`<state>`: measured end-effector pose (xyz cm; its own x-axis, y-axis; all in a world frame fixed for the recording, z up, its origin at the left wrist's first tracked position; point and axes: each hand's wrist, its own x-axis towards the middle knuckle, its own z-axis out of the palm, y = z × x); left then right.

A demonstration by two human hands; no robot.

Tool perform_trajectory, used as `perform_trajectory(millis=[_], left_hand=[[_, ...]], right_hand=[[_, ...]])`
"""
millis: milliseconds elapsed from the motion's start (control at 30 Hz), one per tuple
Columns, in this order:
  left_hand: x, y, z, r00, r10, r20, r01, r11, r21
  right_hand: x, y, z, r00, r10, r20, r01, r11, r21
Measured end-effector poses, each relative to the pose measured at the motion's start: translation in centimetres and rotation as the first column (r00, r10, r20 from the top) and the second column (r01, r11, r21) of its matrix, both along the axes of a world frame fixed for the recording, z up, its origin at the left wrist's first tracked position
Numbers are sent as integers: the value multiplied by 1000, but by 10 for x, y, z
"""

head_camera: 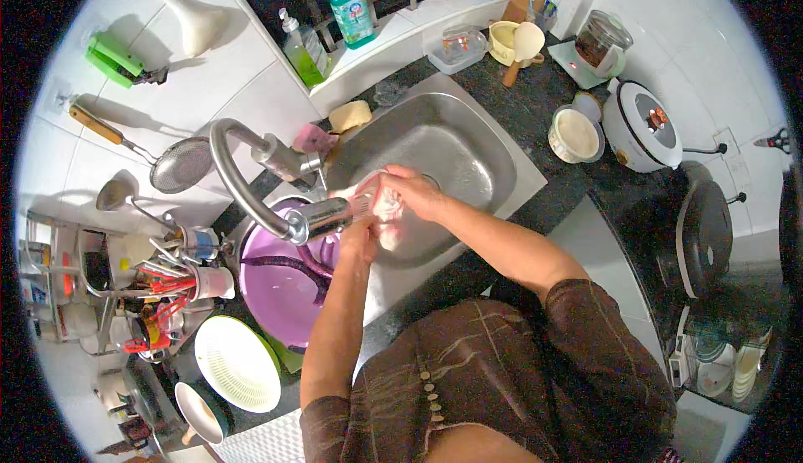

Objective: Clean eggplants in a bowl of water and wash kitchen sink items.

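Over the left part of a stainless steel sink (pixel 467 143), both hands are under the running faucet (pixel 307 221). My right hand (pixel 411 192) is on a pale, pinkish wet item (pixel 390 202), its fingers at the item's upper edge. My left hand (pixel 360 237) touches the same item from below, close to the faucet head, which partly covers the fingers. What the item is cannot be told through the spray and glare. A purple basin (pixel 276 300) with dark purple, long thin vegetables (pixel 285 263) stands left of the sink.
A pink cloth (pixel 315 140) and yellow sponge (pixel 350 116) lie behind the sink. On the left are a white-green colander (pixel 238 362) and a utensil cup (pixel 213 283). A lidded plastic container (pixel 458 52), an opened tub (pixel 574 135) and a white electric pot (pixel 643 125) stand on the counter.
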<state>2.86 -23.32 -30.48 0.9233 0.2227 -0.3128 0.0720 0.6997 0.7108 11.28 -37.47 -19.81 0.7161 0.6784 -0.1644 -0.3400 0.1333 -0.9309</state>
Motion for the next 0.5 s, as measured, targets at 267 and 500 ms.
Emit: perform_trajectory(millis=[267,500], left_hand=[[-7,-14,6,992,-97,-86,100,994,32],[-2,-2,8,987,-72,-143,36,970,-240]], right_hand=[[1,3,11,916,163,-367,-52,955,293],[-7,4,6,871,473,-129,-446,874,192]])
